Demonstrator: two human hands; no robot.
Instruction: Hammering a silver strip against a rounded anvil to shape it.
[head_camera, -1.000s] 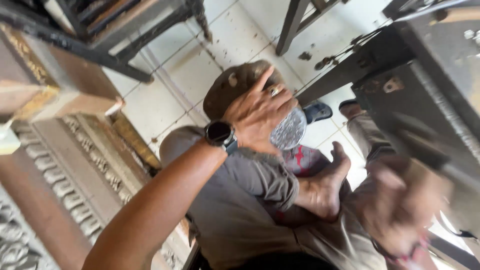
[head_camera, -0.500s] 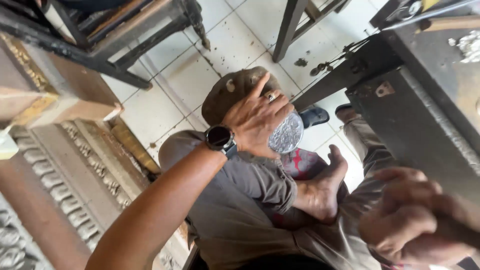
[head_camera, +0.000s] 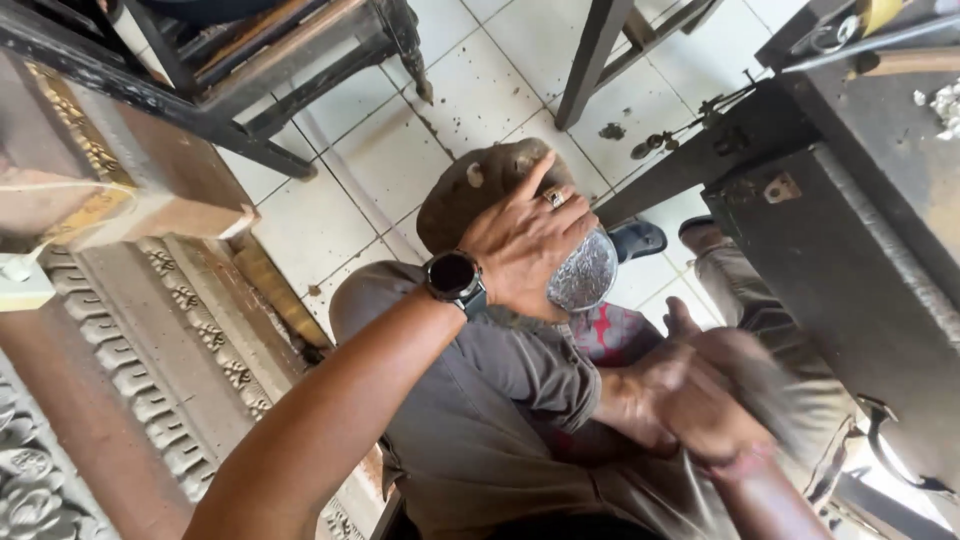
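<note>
Seen from above, the person's left hand (head_camera: 525, 245), wearing a black round wristwatch (head_camera: 455, 275), lies fingers spread on a seated co-worker's brown cap (head_camera: 470, 185) as if steadying the head, while the blurred right hand (head_camera: 715, 400) hovers beside it, its grip impossible to tell.

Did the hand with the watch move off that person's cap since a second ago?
No. The left hand stays pressed on the seated person's brown cap, just as before. Only the right hand shifted, blurred, toward the dark metal box.
</note>
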